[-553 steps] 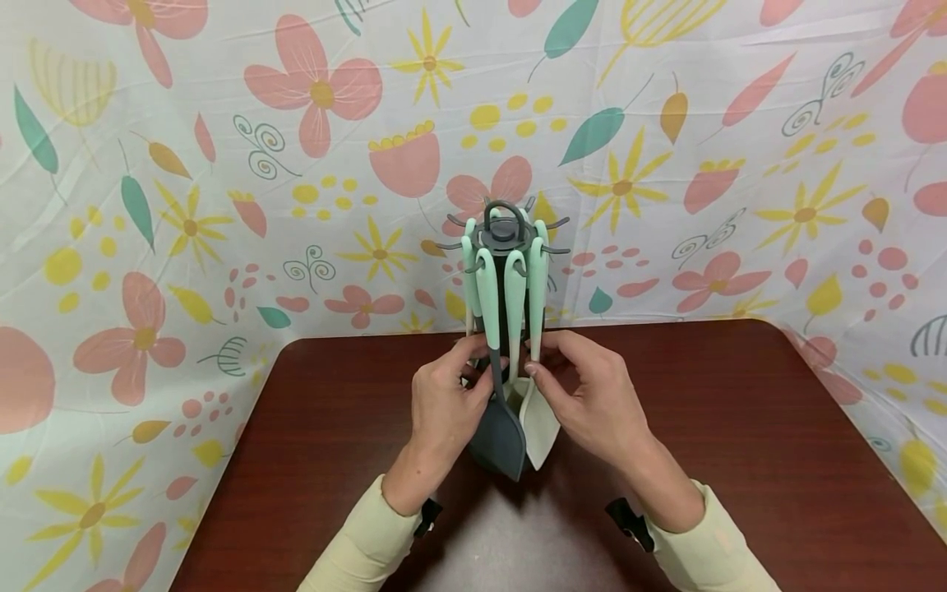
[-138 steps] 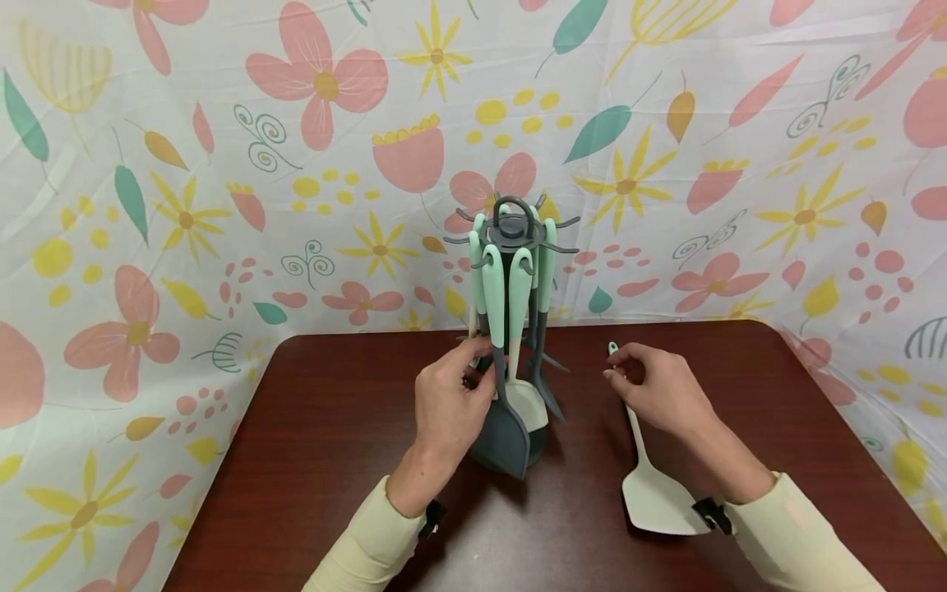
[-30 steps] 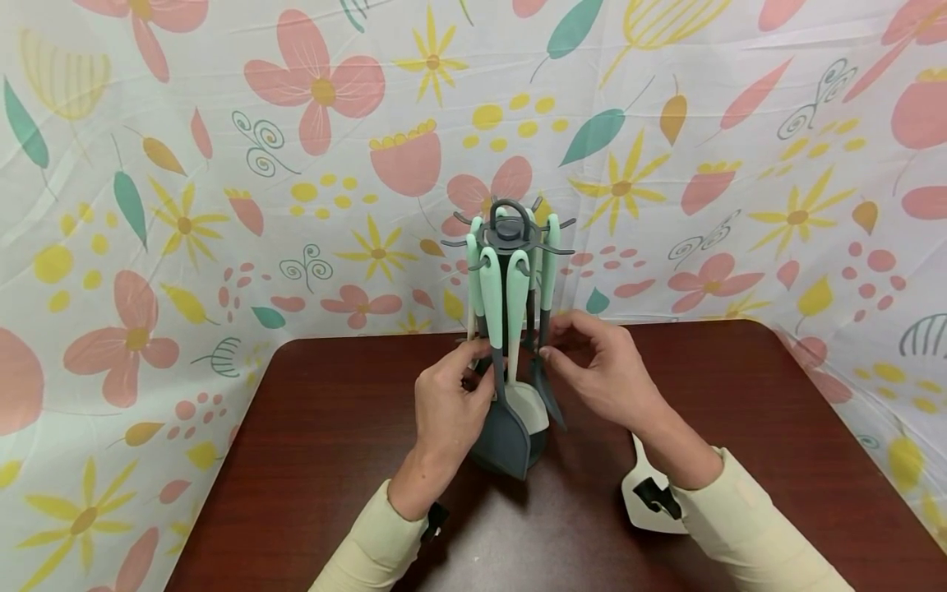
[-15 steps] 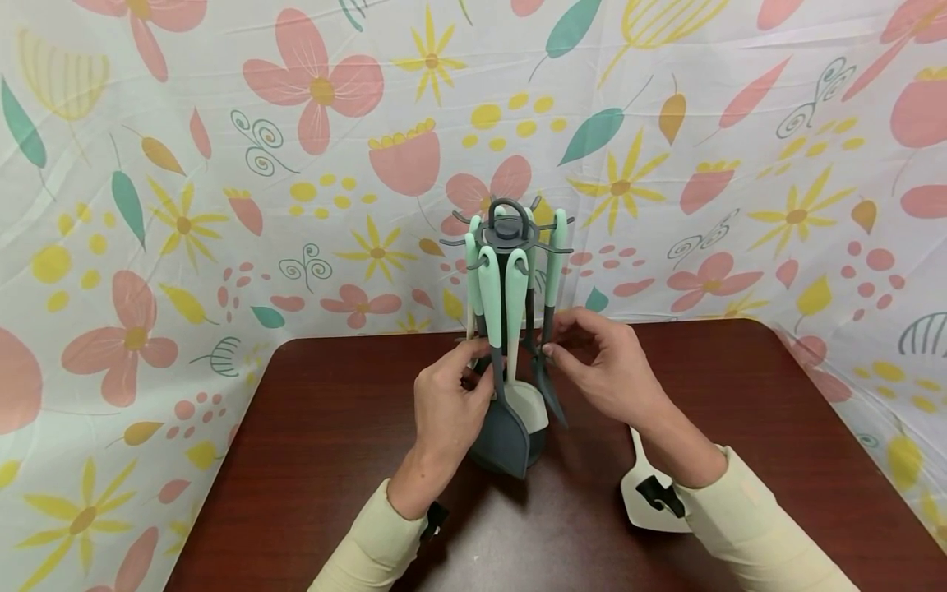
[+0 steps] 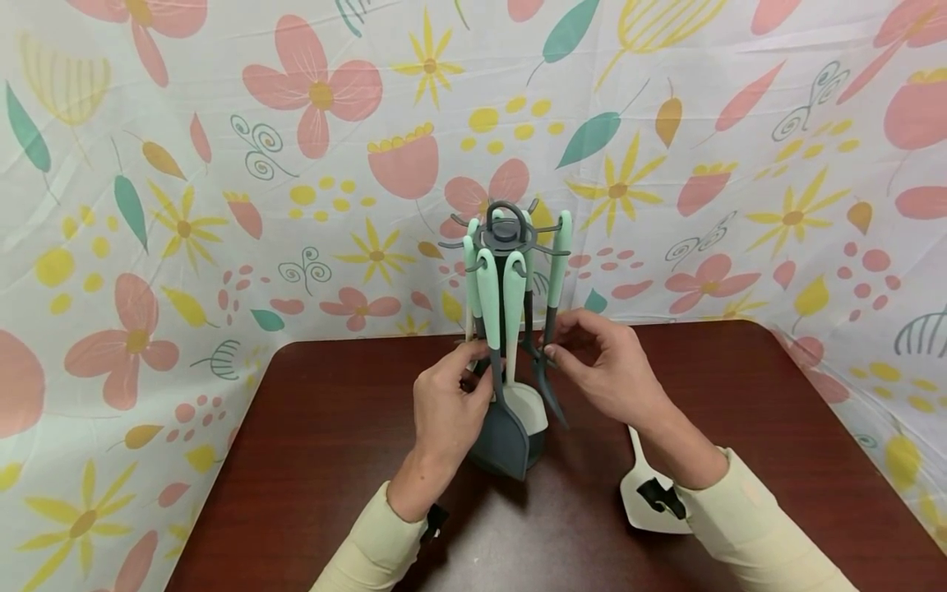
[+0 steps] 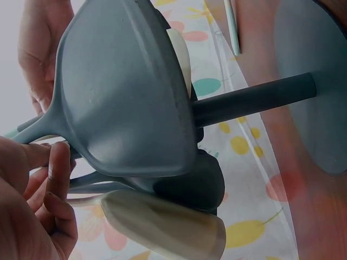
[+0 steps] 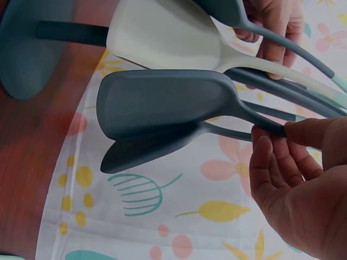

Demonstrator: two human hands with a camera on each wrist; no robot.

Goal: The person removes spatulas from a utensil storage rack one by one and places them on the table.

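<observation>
While I have the right hand (image 5: 610, 367) pinching the neck of a dark turner (image 7: 168, 103) just right of the stand (image 5: 505, 236), the left hand (image 5: 451, 400) grips the stand's pole (image 6: 255, 101) behind a dark spatula (image 5: 510, 437). I cannot tell whether the turner's handle touches the stand. Beyond the right hand, well right of the stand, a pale spatula (image 5: 634, 495) lies on the table (image 5: 333, 460); behind the stand hangs a floral cloth (image 5: 311, 230).

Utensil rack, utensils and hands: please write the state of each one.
Utensil rack: upright on the table
Front dark turner: hanging
White turner on the rack: hanging
White turner on the table: lying, partly hidden
Right-side dark turner: tilted, shaft pinched
Remaining utensils: hanging, mostly hidden
Left hand: gripping the rack's pole
Right hand: pinching the right-side dark turner
</observation>
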